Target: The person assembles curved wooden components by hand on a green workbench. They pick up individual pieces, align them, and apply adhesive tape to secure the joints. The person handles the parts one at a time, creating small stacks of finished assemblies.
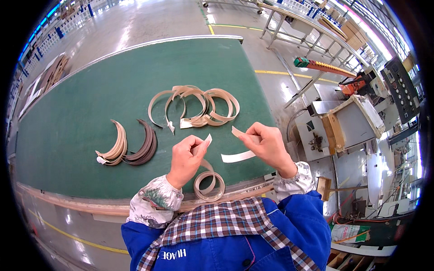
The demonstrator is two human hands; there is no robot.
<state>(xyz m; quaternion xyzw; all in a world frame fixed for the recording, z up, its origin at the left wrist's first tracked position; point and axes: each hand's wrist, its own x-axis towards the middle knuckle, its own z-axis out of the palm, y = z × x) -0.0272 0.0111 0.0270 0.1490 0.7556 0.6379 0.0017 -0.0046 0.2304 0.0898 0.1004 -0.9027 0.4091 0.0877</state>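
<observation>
My left hand (pixel 184 158) is closed in a pinch on the end of a beige edge-banding strip, with a pale tip (pixel 208 138) poking out past the thumb. Below that hand, the strip runs into a coil (pixel 209 198) standing at the table's near edge. Opposite it, my right hand (pixel 270 147) pinches another piece of beige banding, whose short end (pixel 236 132) points toward my left hand. A white length of strip (pixel 237 157) extends from beneath the right hand over the green tabletop. A gap separates the two hands.
Loose beige banding loops (pixel 221 119) lie beyond my hands. To the left rest a curved beige bundle (pixel 118 145) and a dark brown bundle (pixel 147 147). The green table (pixel 81 104) fills the middle. Machinery with a control panel (pixel 400 83) stands at right.
</observation>
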